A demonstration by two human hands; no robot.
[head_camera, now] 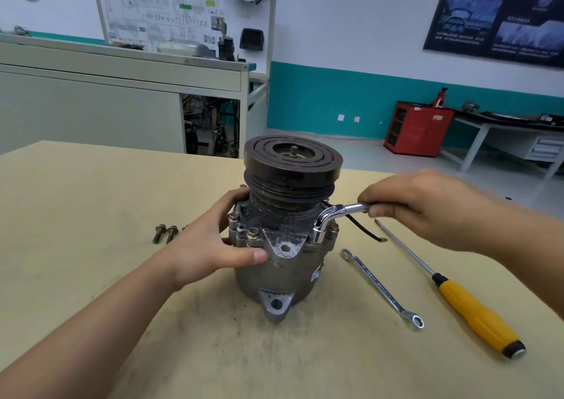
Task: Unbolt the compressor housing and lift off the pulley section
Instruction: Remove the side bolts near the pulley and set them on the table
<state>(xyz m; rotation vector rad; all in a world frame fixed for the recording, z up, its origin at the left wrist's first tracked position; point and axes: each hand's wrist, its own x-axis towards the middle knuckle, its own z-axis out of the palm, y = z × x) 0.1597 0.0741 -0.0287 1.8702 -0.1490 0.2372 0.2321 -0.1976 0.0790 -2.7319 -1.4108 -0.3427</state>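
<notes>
Grey cast compressor point(279, 273) stands upright mid-table point(91, 203), dark pulley point(293, 166) on top. Left hand point(210, 246) wraps its left flank, fingers curled against the housing. Right hand point(427, 206) pinches a chrome L-wrench point(332, 218), socket end seated on a bolt at the compressor's right. Loose bolts point(164, 233) lie to its left; ring spanner point(381, 287) and yellow-handled screwdriver point(476, 310) to its right

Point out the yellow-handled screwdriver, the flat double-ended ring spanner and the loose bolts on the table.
Yellow-handled screwdriver point(476, 313): head view, on the yellow grip.
Flat double-ended ring spanner point(381, 287): head view, mid-shank.
Loose bolts point(164, 234): head view, between the two bolt shanks.
</notes>
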